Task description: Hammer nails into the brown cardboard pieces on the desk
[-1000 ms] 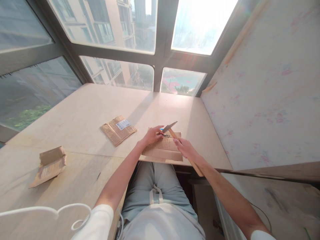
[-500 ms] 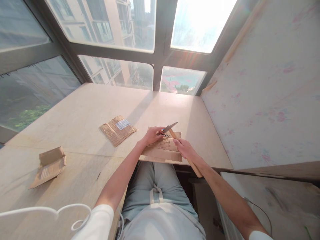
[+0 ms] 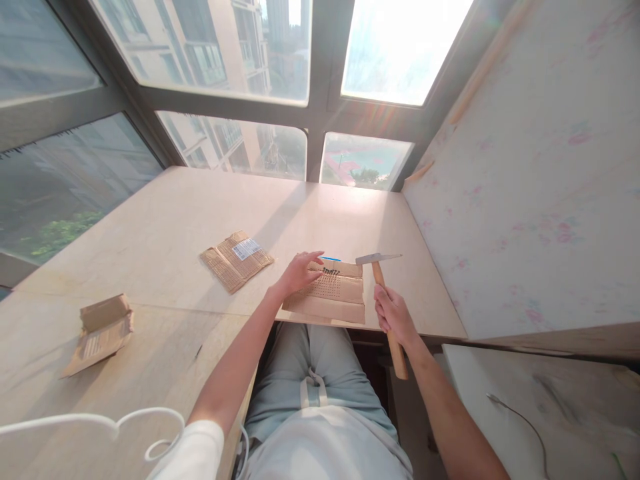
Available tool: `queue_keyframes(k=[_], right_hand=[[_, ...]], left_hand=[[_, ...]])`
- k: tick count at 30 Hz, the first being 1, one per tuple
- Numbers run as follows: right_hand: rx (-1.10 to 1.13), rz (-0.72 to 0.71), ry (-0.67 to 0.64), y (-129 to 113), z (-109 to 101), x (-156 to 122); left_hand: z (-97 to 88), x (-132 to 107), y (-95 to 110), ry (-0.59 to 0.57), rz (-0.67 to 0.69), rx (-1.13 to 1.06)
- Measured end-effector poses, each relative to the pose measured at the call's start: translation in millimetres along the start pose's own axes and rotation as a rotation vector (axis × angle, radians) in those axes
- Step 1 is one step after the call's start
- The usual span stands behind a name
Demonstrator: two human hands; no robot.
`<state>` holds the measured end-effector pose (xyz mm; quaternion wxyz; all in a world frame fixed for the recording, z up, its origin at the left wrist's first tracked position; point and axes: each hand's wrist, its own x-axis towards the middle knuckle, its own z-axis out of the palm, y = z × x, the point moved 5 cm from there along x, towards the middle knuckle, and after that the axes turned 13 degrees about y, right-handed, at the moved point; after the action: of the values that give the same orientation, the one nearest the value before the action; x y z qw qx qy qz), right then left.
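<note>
My right hand (image 3: 395,313) is wrapped round the wooden handle of a hammer (image 3: 379,273). The hammer's metal head is raised to the right of a piece of cardboard (image 3: 325,310) at the table's front edge. Rows of small dots or holes cover the middle of the cardboard, and several dark nails (image 3: 331,272) stand tilted near its far side. Over the left part of the cardboard is my left hand (image 3: 299,272), thumb and fingers apart beside the nails, holding nothing visible. A thin blue thing, perhaps a pen (image 3: 331,259), lies just behind the cardboard, partly hidden by my fingers.
A dotted cardboard sheet with a white label (image 3: 235,267) lies left of my hands on the table (image 3: 200,200). Farther left are a folded cardboard piece (image 3: 103,333), a small dark sliver (image 3: 199,352) and a white cable (image 3: 65,419). Windows and a papered wall border the table.
My right hand has swung the hammer away to the right from above the nails. My left hand's fingers have spread and come off the nails, and the blue thing now shows more.
</note>
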<state>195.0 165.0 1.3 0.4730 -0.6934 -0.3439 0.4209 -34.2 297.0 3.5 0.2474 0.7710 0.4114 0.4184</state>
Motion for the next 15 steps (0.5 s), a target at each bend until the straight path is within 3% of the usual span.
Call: queue_keyframes(k=[4,7,10,12,15], right_hand=[[0.09,0.079,0.12,22.0,-21.3,-19.9],[0.135,0.136,0.18,38.5,-32.1,-43.0],[0.135,0.148,0.188,44.8,-34.4,-69.3],[0.127,0.116,0.121,40.2,-26.7,-85.8],[0.068,0.029,-0.048,22.7,0.2,-105.9]], left_hand=[[-41.0,-31.3,8.7,0.309,-0.104,0.014],[-64.9,-78.6,11.5,0.531,-0.333,0.005],[-70.0,-135.4,20.6,0.687,-0.6,-0.036],[-60.8,-166.1,35.3,0.693,-0.736,-0.12],[-32.7,-188.0,69.7,0.503,-0.853,-0.435]])
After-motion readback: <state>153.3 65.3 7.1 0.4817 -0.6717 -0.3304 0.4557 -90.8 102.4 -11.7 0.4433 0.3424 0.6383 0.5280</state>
